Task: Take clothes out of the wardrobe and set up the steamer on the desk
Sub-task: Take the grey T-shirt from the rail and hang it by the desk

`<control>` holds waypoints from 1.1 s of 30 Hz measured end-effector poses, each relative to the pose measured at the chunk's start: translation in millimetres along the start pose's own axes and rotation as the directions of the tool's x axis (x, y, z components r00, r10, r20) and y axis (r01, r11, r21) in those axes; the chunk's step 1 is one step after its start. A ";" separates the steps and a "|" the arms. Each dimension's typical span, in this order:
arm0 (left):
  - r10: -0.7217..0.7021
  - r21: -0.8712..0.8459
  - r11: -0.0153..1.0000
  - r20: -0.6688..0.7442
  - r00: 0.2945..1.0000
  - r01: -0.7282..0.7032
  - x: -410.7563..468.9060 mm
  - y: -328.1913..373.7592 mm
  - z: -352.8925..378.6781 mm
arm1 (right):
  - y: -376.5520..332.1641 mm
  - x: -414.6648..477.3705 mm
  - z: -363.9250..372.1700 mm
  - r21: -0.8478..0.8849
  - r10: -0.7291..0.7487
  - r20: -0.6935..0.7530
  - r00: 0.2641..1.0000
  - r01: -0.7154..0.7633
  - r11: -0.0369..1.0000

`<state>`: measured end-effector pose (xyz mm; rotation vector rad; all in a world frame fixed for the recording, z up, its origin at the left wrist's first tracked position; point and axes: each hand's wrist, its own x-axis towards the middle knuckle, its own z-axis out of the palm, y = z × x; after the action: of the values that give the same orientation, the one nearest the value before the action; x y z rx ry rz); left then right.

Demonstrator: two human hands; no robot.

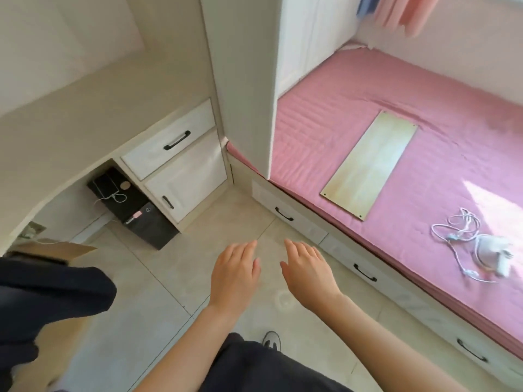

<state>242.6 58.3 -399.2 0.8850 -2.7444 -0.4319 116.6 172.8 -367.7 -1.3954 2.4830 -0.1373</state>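
Observation:
My left hand point(236, 271) and my right hand point(307, 271) hover side by side over the tiled floor, palms down, fingers straight, holding nothing. A white handheld steamer point(493, 250) with a tangled white cord point(458, 230) lies on the pink bed point(353, 89) at the right. The beige desk point(93, 114) runs along the left. A tall white wardrobe point(308, 38) stands at the head of the bed with its doors closed. Pink and blue cloth point(407, 12) hangs at the top right.
A pale wooden board point(370, 164) lies on the bed. White drawers point(169, 142) sit under the desk beside a black computer tower point(133, 205). Bed drawers point(365, 273) line the right. A dark garment point(48, 301) fills the lower left, and a cardboard piece point(56, 247) lies near it.

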 end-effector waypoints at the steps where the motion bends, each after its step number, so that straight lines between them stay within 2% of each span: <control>1: 0.023 0.006 1.000 0.005 1.000 -0.023 7.8 9.0 3.6 | 10.9 -0.4 -3.5 0.011 0.026 -0.004 1.000 -0.026 1.000; 10: 0.138 0.025 0.990 0.022 0.990 -0.139 105.3 60.0 31.8 | 88.8 36.2 -32.3 0.056 0.171 -0.015 0.985 -0.170 0.984; 19: 0.170 -0.021 0.985 -0.048 0.984 -0.171 257.9 77.3 34.8 | 152.0 161.2 -91.0 0.019 0.180 -0.052 0.982 -0.179 0.984; 28: 0.069 -0.154 0.985 -0.048 0.996 -0.075 394.2 81.6 24.9 | 189.5 282.6 -146.5 0.061 0.146 -0.105 0.984 -0.140 0.988; 33: -0.048 -0.189 0.981 -0.031 0.998 0.041 452.7 88.8 27.7 | 204.6 345.5 -173.7 0.060 0.080 -0.122 0.989 -0.073 0.996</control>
<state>-171.6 -137.6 -339.2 0.8970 -2.6026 -0.6655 -271.7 -22.6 -317.6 -1.3042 2.6083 -0.2820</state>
